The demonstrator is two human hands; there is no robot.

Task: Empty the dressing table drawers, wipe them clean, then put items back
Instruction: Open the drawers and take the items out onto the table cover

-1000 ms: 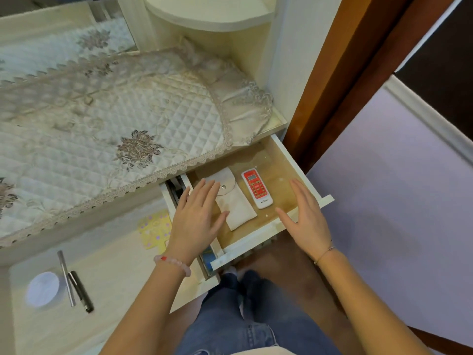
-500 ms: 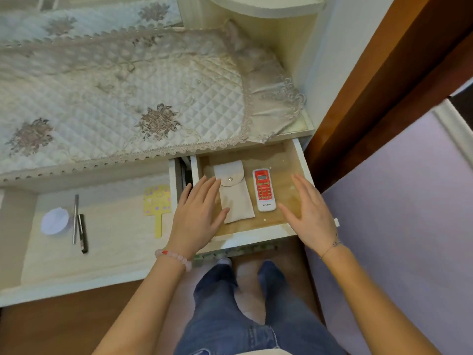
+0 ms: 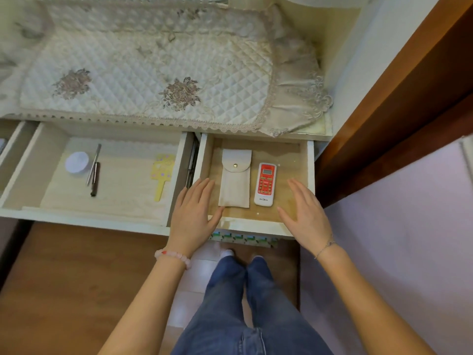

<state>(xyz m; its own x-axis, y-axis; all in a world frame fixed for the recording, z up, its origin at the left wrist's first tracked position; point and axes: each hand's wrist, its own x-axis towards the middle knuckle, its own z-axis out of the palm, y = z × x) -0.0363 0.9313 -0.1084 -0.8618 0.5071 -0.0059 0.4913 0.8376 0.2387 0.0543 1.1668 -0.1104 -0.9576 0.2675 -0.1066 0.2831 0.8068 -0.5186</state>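
My left hand [image 3: 193,213] and right hand [image 3: 304,213] hover flat, fingers spread and empty, over the right drawer's [image 3: 310,170] front edge; pouch [image 3: 235,185] and remote [image 3: 265,184] lie inside. Restocking looks finished; next, push it shut.

The cover [image 3: 143,73] on the table top is soft cloth, stitched in little puffy squares, a bit shiny, with lace along its edge. The right drawer [image 3: 311,170] has white painted walls — smooth — and a brown wood floor with a dull shine. In it lies a pouch [image 3: 235,185] of plain matt cloth with a small metal snap, and a remote [image 3: 265,185] of smooth, glossy plastic. The left drawer [image 3: 15,175] has a pale wood-look floor. The pen [image 3: 94,165] there looks like shiny metal.
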